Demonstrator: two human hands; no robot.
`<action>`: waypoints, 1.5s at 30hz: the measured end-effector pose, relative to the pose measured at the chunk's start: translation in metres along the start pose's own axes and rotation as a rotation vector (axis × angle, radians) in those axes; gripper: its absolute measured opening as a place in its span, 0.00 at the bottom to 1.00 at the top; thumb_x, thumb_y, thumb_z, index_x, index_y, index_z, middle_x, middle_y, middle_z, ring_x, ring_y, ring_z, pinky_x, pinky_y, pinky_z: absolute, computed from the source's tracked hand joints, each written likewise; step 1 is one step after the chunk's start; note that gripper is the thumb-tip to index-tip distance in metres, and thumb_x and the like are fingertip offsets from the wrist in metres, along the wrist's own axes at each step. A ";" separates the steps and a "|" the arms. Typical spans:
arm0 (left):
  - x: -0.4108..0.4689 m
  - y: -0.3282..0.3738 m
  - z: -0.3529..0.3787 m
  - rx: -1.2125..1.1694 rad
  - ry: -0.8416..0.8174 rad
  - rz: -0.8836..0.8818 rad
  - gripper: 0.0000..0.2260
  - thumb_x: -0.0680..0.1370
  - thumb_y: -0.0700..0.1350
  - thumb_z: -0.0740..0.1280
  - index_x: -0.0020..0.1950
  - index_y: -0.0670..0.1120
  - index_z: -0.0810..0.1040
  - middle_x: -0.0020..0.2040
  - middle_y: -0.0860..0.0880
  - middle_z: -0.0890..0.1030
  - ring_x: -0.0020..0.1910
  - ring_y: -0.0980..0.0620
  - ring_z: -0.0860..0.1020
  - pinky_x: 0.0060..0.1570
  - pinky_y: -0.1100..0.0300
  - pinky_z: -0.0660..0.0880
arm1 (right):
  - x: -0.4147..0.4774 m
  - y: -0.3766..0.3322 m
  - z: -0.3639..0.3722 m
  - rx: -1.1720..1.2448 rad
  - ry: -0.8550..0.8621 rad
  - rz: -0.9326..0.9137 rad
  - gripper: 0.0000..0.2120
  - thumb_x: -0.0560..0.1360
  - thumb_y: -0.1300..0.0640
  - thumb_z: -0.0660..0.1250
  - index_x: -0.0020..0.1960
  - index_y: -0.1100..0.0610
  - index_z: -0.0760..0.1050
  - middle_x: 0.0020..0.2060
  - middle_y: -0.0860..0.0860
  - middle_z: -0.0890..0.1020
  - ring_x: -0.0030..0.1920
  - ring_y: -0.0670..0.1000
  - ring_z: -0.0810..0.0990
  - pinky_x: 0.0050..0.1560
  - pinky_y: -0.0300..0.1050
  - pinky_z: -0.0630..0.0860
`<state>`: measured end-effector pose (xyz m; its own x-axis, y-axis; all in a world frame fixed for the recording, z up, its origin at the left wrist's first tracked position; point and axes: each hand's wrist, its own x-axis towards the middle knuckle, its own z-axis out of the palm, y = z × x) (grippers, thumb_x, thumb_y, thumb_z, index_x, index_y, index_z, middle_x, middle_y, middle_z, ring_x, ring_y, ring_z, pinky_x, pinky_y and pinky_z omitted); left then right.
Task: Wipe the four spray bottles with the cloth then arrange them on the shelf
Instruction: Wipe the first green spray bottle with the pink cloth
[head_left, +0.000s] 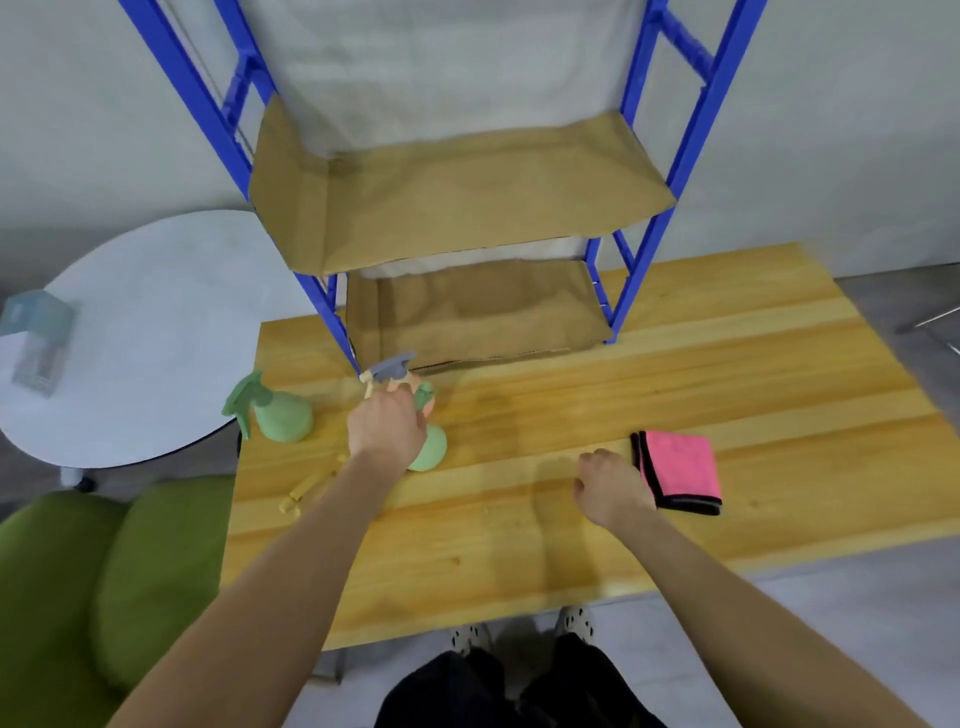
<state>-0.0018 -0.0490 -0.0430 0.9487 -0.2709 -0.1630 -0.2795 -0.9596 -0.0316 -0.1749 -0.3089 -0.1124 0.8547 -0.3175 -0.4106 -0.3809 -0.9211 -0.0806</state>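
Note:
A green spray bottle (434, 447) stands on the wooden table (571, 519), and my left hand (387, 426) grips its neck from above. Just behind that hand shows the grey trigger head of another spray bottle (389, 370), its body mostly hidden. A second green spray bottle (278, 413) stands further left near the table's edge. The folded pink cloth (680, 470) with black edging lies on the table at the right. My right hand (610, 486) rests loosely curled beside the cloth's left edge and holds nothing. The blue metal shelf (467, 208) with brown cardboard boards stands at the back of the table.
A round white side table (156, 338) with a small box (36, 340) stands at the left. A green sofa (104, 582) sits at the lower left. Pale yellow sticks (311, 486) lie on the table under my left forearm.

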 end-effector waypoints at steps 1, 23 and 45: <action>-0.002 0.006 0.001 -0.019 0.012 0.027 0.12 0.85 0.53 0.65 0.62 0.45 0.79 0.43 0.48 0.76 0.42 0.43 0.80 0.37 0.54 0.72 | -0.002 0.011 0.003 0.021 0.000 0.052 0.10 0.83 0.52 0.63 0.56 0.58 0.78 0.47 0.52 0.76 0.51 0.56 0.82 0.43 0.49 0.81; -0.081 0.055 0.082 -0.810 0.252 -0.181 0.08 0.88 0.49 0.64 0.65 0.48 0.73 0.46 0.50 0.88 0.41 0.53 0.89 0.36 0.45 0.85 | 0.037 0.083 0.078 -0.116 0.204 0.105 0.18 0.80 0.63 0.65 0.68 0.65 0.73 0.61 0.63 0.78 0.60 0.66 0.78 0.59 0.64 0.79; -0.106 0.024 0.180 -1.173 0.504 0.147 0.06 0.88 0.42 0.65 0.64 0.50 0.72 0.45 0.51 0.87 0.38 0.51 0.87 0.38 0.52 0.85 | 0.005 -0.016 0.086 0.329 0.654 -0.859 0.18 0.74 0.62 0.65 0.63 0.54 0.77 0.73 0.54 0.76 0.77 0.57 0.72 0.76 0.60 0.69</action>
<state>-0.1355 -0.0300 -0.2037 0.9428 -0.1312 0.3065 -0.3332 -0.3410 0.8790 -0.1949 -0.2763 -0.1916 0.8620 0.2462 0.4432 0.4302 -0.8178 -0.3824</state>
